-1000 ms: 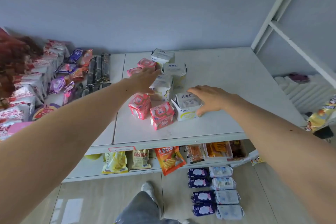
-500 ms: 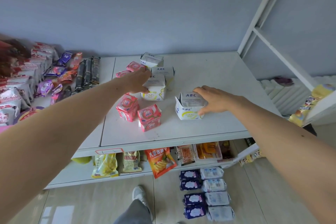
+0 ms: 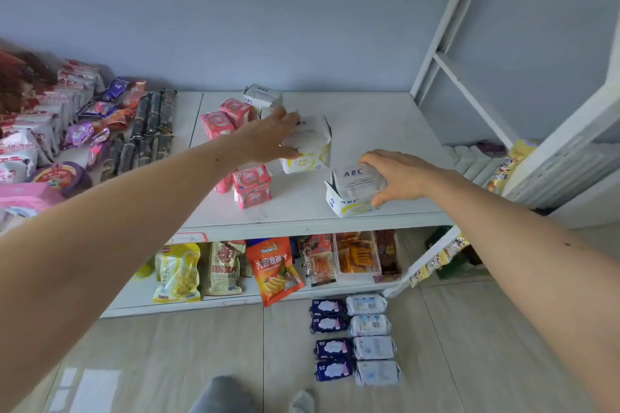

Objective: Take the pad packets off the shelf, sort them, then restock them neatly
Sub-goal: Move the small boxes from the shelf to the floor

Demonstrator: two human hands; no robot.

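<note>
On the white shelf [image 3: 385,124] lie white ABC pad packets and pink pad packets. My right hand [image 3: 396,174] grips the near white ABC packet [image 3: 355,189] from its right side, close to the shelf's front edge. My left hand [image 3: 268,137] wraps around the left side of a larger white ABC packet [image 3: 310,144] in the middle. Another white ABC packet [image 3: 263,95] sits at the back. Two pink packets [image 3: 228,117] lie behind my left hand, and other pink packets [image 3: 251,184] stand in front of it.
Snack bags [image 3: 50,131] crowd the shelf's left part. Below, a lower shelf [image 3: 235,298] holds snack packs. On the tiled floor, dark blue and white pad packets [image 3: 355,339] lie in two columns. A white rack frame [image 3: 469,77] stands at right.
My left hand has closed around the middle white packet. The right hand has kept its hold on the near white packet. The view has shifted slightly.
</note>
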